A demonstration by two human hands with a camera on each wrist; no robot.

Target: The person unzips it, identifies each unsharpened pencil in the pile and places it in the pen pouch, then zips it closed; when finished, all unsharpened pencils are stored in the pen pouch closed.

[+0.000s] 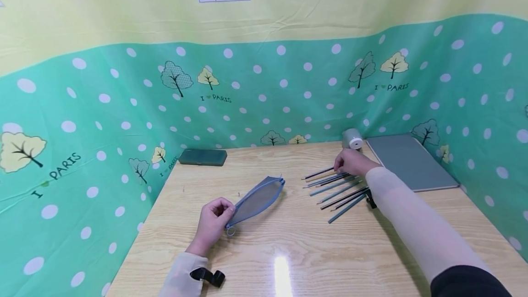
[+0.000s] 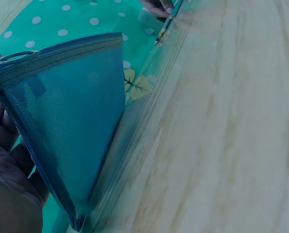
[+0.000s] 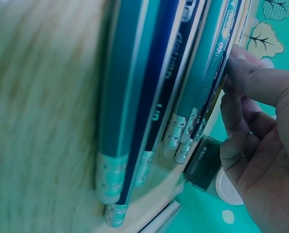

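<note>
My left hand [image 1: 211,222] grips one end of a blue-edged mesh zipper pouch [image 1: 257,200], holding it above the table. A ring-shaped zipper pull hangs near the thumb. In the left wrist view, the pouch [image 2: 76,121] looks flat, with its zip along the top. To the right, several pencils [image 1: 340,191] lie side by side, dark, teal and one tan. My right hand [image 1: 355,163] reaches over their far ends and pinches the farthest dark pencil [image 1: 317,173] between thumb and finger. The right wrist view shows eraser-tipped teal pencils [image 3: 120,97] beside the right hand [image 3: 265,121].
A dark green flat case [image 1: 202,157] lies at the back left of the wooden table [image 1: 255,260]. Behind the right hand sits a small grey object with a round white end [image 1: 353,140]. A grey board [image 1: 412,162] occupies the back right. Patterned cloth [image 1: 247,86] surrounds the table.
</note>
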